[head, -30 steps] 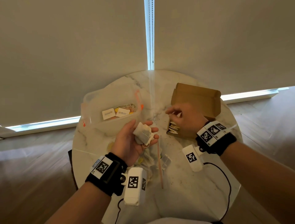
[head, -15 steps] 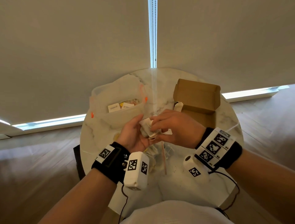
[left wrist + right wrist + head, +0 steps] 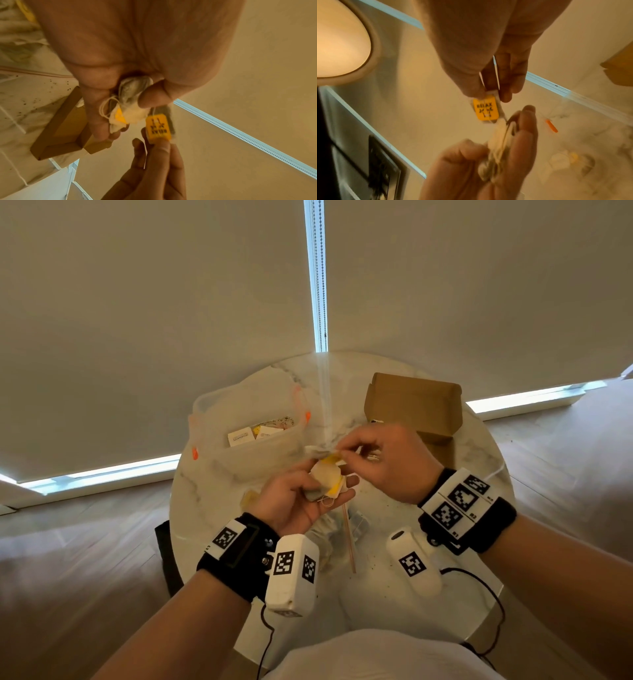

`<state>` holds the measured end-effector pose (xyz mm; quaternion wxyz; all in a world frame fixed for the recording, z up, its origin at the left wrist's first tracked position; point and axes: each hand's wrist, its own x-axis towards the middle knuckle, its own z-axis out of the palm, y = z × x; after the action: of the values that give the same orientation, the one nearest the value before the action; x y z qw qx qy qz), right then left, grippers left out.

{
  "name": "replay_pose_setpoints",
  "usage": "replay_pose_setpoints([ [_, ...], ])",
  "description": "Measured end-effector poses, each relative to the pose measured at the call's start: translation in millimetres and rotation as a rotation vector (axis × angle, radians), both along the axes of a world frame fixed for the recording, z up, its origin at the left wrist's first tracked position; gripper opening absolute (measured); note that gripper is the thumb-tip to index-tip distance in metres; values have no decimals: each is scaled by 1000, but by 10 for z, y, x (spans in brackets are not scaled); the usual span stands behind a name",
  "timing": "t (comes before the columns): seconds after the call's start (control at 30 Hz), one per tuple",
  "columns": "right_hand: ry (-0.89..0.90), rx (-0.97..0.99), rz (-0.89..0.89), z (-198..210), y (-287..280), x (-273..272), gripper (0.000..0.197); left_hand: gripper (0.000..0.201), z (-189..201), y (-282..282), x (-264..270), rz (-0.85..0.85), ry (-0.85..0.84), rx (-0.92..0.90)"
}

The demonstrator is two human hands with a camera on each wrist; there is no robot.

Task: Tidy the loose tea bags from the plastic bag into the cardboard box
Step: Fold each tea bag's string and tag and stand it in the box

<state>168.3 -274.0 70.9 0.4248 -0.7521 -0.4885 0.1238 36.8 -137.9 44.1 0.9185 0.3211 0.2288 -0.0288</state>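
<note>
Mid-sort: left hand (image 3: 301, 501) cupped around a clump of tea bags (image 3: 327, 479), above the table; right hand (image 3: 376, 460) pinching one yellow tag (image 3: 158, 127), probably still tangled. Next: tease free, carry to box (image 3: 414, 405).

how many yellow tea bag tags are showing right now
2. One yellow tag is pinched by the right hand. The other sits against the bundle of tea bags gripped in the left hand. More may be hidden inside the bundle.

head overhead, wrists close, sharing tag (image 3: 158, 126)
</note>
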Motion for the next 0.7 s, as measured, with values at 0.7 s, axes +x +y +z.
replay_pose_setpoints([
  [0.7,281,-151,23,179,45,-35,10,48,54,-65,77,176,137,138],
])
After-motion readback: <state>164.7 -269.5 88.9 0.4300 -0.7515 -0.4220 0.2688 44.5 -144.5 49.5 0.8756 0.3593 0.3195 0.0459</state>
